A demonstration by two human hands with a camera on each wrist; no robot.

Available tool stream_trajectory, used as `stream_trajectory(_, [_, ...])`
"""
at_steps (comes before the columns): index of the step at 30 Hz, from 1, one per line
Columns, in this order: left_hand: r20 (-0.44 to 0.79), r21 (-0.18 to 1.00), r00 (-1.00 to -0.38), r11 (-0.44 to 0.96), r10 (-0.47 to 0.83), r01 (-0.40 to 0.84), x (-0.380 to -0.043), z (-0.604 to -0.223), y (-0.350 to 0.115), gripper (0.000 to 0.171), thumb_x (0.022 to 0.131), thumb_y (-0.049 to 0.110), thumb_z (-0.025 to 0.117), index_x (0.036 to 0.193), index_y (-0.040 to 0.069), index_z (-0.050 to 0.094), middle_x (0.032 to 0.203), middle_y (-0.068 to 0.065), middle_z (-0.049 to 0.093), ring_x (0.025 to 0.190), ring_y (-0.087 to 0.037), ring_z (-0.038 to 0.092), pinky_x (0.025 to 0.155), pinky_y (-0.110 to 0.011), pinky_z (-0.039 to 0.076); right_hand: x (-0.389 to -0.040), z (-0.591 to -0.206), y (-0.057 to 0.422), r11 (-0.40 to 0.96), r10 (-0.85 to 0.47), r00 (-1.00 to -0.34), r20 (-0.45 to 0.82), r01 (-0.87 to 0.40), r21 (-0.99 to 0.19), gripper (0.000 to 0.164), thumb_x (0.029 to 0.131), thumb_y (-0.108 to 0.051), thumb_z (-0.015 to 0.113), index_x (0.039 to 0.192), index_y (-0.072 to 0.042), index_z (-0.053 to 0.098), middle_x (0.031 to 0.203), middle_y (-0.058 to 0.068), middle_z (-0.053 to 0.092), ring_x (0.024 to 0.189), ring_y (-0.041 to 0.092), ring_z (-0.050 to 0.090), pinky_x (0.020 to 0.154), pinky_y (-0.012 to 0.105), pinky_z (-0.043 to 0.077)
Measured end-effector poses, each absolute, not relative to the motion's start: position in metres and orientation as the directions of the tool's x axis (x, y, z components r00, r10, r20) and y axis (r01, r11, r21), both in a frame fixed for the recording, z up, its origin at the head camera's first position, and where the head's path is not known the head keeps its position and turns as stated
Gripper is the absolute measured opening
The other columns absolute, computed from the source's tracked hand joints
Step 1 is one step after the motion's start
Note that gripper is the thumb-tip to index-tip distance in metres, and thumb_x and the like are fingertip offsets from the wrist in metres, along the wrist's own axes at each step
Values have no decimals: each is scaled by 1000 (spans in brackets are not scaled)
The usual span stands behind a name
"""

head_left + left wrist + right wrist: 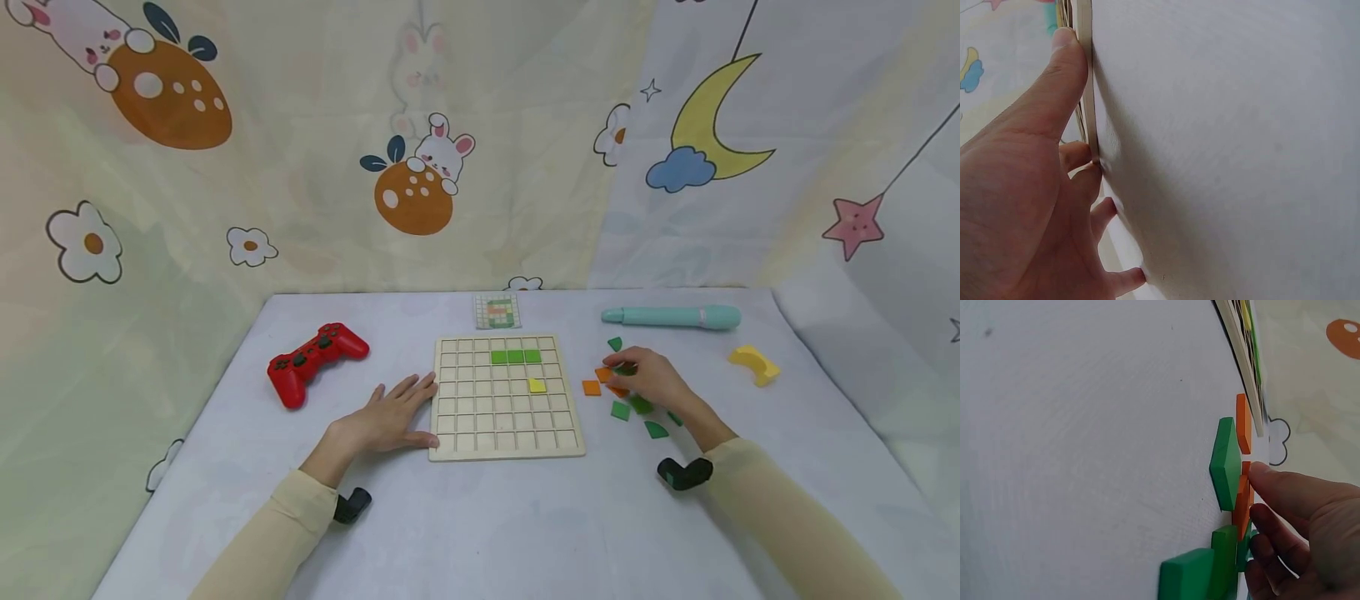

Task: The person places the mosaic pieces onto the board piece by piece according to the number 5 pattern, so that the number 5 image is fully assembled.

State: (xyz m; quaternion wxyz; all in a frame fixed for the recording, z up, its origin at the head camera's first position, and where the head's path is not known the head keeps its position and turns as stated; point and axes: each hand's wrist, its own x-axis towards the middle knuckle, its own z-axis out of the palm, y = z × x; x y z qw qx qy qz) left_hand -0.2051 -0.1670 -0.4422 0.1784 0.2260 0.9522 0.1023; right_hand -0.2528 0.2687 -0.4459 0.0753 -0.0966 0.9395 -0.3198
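Observation:
My left hand lies with spread, straight fingers along the left edge of the wooden grid board. Its thumb rests on the board's rim in the left wrist view. On the board are a row of green tiles and one yellow tile. Beyond the board's right side, my right hand reaches over a loose cluster of tiles. Thumb and fingers stand apart, with the thumb tip right at an orange tile. Another orange tile and several green tiles lie around it.
A small pattern card lies behind the board. At the left is a red game controller. A teal pen-shaped object lies at the back right, with a yellow arch-shaped block nearer. Patterned cloth hangs behind the table.

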Motion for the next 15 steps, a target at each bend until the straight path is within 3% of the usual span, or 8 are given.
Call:
stream_trajectory(4, [-288,273,-836,877,467,396,-206,-443,-168,95,84,60,63,156,17,20,165,0,12,151,-30,10,114,-69,11,-256,-444,264,801,-224,-970,-95,-128,-585,39,87,-23,72,120,-3,66,117,17,63,100,29,55,82,37,50])
stream_trajectory(11, [-289,281,-835,875,468,393,-207,-445,-169,95,84,60,63,156,18,19,165,1,11,152,-29,9,114,-68,10,-261,-445,260,820,-224,-970,-90,-138,-555,33,84,-20,74,112,-3,70,108,15,63,88,24,50,72,29,43])
stream_trajectory(15, [-299,275,-836,881,460,386,-206,-446,-169,96,83,61,64,156,18,18,165,2,9,152,-29,9,115,-68,11,-260,-448,260,822,-220,-972,-86,-137,-553,33,84,-21,74,112,-4,70,107,15,64,91,25,51,78,35,46])
